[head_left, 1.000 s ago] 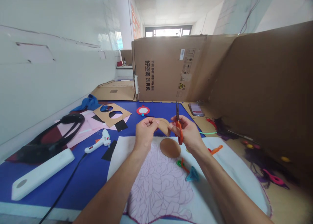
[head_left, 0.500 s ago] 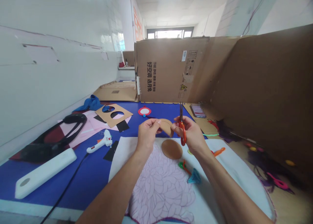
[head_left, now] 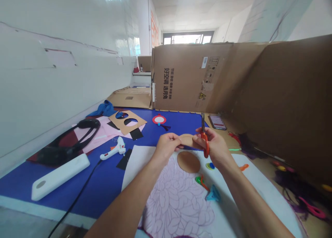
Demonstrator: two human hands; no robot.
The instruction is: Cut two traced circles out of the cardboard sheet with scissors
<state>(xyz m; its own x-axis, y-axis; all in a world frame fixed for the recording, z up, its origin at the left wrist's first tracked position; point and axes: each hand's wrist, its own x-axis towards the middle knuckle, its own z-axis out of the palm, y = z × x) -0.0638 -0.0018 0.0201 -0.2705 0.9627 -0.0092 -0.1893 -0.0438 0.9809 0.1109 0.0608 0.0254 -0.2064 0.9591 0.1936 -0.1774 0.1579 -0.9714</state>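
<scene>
A bent piece of brown cardboard (head_left: 187,140) is stretched between my two hands above the white cloth (head_left: 141,158). My left hand (head_left: 167,144) pinches its left end. With thumb and fingers, my right hand (head_left: 216,147) grips the other end, and a pair of orange-handled scissors (head_left: 205,144) hangs in that same hand, blades pointing up and away. Under the held piece lies a flat brown cardboard oval (head_left: 188,162). Close by are a blue and yellow button-like piece (head_left: 210,166), a green and orange piece (head_left: 202,182) and a light-blue triangular piece (head_left: 213,193).
Left on the blue table (head_left: 103,188) are a white glue gun (head_left: 114,149) with its cord, a long white device (head_left: 61,177), black headgear (head_left: 70,141) and cardboard with oval holes (head_left: 127,125). Cardboard walls (head_left: 186,82) stand behind. A phone (head_left: 217,122) lies at right.
The cardboard piece, seen as a curved half-round before, now appears flatter and stretched out between my hands. My view has shifted left, so everything sits further right.
</scene>
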